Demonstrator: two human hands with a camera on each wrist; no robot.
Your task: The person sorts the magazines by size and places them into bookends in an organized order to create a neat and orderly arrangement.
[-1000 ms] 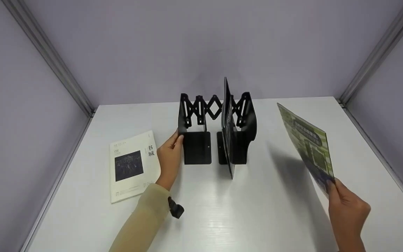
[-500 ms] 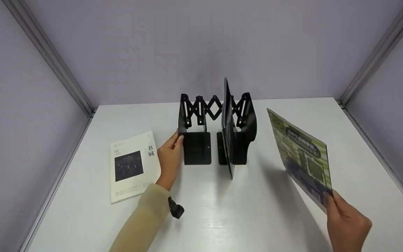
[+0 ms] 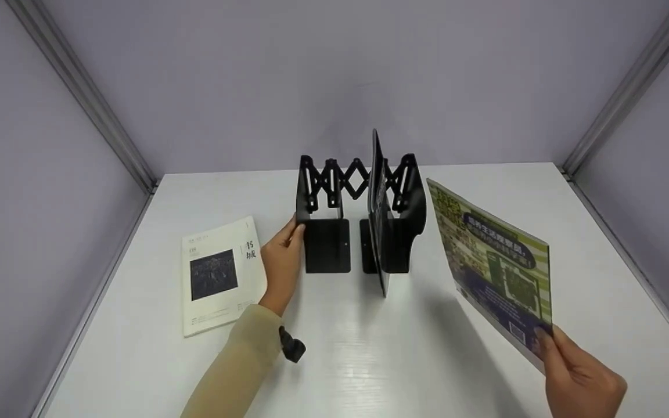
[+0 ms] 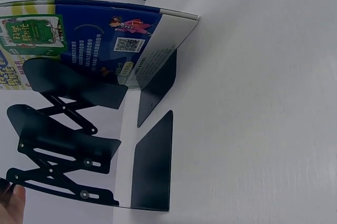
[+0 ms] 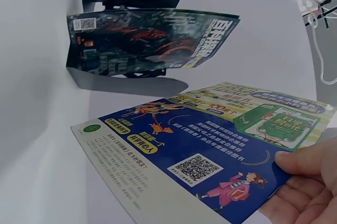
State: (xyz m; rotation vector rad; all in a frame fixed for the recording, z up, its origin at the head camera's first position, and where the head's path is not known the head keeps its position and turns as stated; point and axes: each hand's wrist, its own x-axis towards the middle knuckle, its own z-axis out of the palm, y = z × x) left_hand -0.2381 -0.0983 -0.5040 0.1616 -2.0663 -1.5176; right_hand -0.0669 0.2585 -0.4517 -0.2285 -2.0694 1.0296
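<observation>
A black expandable bookend (image 3: 327,247) stands mid-table, its scissor links stretched between the end plates. My left hand (image 3: 282,258) pinches the outer edge of its left plate, thumb at the front; in the left wrist view only a bit of the thumb (image 4: 17,203) shows. One magazine (image 5: 152,40) with a dark cover stands upright in the bookend, close to the right plate. To the right, my right hand (image 3: 581,371) grips a second magazine (image 3: 494,267) by its lower near corner, thumb on the green-and-blue printed side. This magazine hangs tilted above the table.
A cream book (image 3: 221,276) with a dark square picture lies flat on the white table (image 3: 346,371), left of my left forearm. Pale walls (image 3: 334,75) enclose the back and sides. A black wrist strap piece (image 3: 292,346) sits on the left sleeve.
My right hand has turned the magazine so that more of its printed side faces the head camera, and its far corner has swung left towards the bookend. The left hand stays put.
</observation>
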